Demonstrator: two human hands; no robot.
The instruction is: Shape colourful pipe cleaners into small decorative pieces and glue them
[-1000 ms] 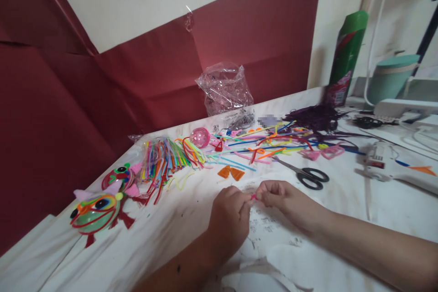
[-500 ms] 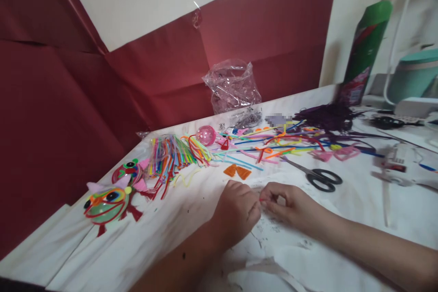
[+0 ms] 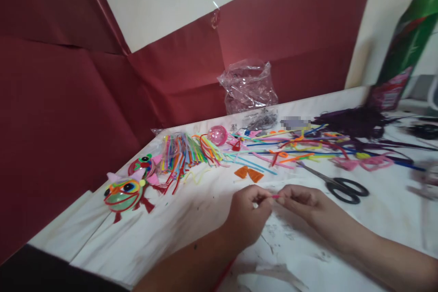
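My left hand (image 3: 251, 214) and my right hand (image 3: 304, 203) meet low above the white table, fingertips pinched close together. Between them shows a short bit of a thin pinkish-red strand (image 3: 275, 196), gripped from both sides; its exact kind is too small to make out. A red line (image 3: 226, 274) also shows beside my left forearm, and whether it belongs to the same strand I cannot tell. Just beyond my fingers lie two orange triangular pieces (image 3: 249, 173). Scissors with black handles (image 3: 347, 190) rest to the right, past my right hand.
Left stand two decorated animal figures, a green one (image 3: 123, 196) and a pink-red one (image 3: 139, 166). Bundled colourful pipe cleaners (image 3: 183, 155), a clear pink ball (image 3: 217, 135), a plastic bag (image 3: 251, 86) and dark purple strands (image 3: 349, 121) fill the back. A green bottle (image 3: 404, 50) stands right.
The view has turned left, so everything sits farther right in the picture. My fingertips have shifted slightly apart, and more of the pinkish-red strand now shows between them.
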